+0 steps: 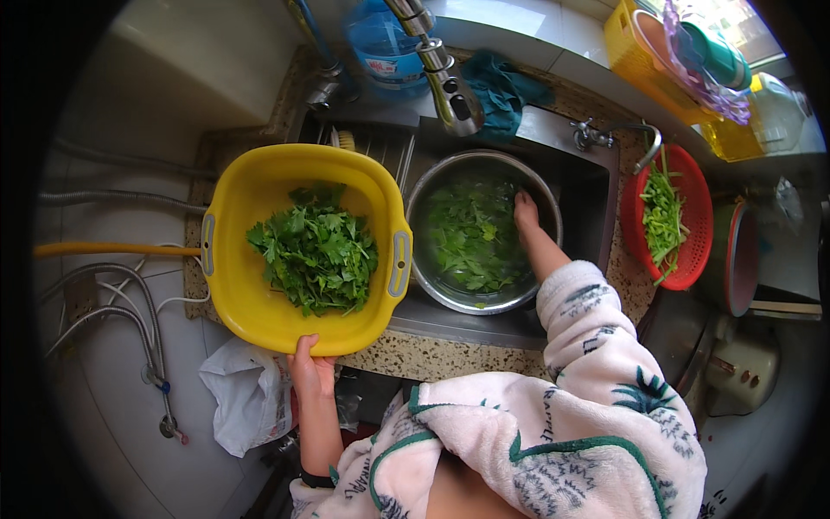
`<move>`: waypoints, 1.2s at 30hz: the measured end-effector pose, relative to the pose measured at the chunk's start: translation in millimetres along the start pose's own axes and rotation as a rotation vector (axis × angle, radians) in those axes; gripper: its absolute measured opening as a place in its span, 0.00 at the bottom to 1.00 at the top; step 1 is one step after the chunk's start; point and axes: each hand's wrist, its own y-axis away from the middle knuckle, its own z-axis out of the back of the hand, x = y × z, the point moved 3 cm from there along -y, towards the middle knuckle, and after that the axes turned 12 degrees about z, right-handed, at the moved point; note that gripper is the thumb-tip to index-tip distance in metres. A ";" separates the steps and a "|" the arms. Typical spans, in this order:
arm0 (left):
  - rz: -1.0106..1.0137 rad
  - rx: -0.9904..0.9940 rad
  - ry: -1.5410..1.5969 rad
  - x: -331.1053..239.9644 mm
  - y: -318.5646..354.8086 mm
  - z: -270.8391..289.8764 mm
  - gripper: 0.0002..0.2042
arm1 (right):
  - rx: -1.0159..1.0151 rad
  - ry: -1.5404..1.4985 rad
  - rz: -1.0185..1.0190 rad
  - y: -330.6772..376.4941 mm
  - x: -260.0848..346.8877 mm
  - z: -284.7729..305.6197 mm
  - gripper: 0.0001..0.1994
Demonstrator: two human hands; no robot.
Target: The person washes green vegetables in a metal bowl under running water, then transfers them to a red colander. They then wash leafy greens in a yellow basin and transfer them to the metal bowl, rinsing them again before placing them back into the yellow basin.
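Two hands: left (309, 368) gripping yellow basin (251, 303), right (525, 210) in steel bowl (432, 285).

We had one view only, a wide fisheye worn on the head, looking steeply down from close above the sink (596, 186) and the table's front edge (432, 356). Straight lines bent toward its dark rim, and our forearms entered from below.

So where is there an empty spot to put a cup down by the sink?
The clearest bare patch is the speckled counter strip between the yellow basin and the pink sleeve. The metal ledge in front of the steel bowl is narrow. Crowded: the sink itself, and the right side with the red colander.
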 end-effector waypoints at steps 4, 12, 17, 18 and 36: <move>-0.031 -0.064 0.028 -0.5 1.5 -0.7 0.17 | 0.215 -0.074 -0.030 -24.6 24.8 -36.2 0.24; -0.012 -0.012 0.028 -0.4 2.0 -3.0 0.17 | 1.066 0.399 0.317 31.4 108.4 -107.6 0.33; 0.020 -0.030 0.024 -0.1 -0.6 -0.4 0.17 | 1.343 0.979 0.431 86.0 99.2 -102.3 0.23; 0.019 -0.032 0.024 0.7 -0.9 0.3 0.16 | 1.360 1.028 0.426 90.2 95.3 -92.1 0.23; 0.032 0.024 0.011 14.0 -2.2 8.2 0.17 | 1.427 1.172 0.435 123.7 33.0 6.1 0.24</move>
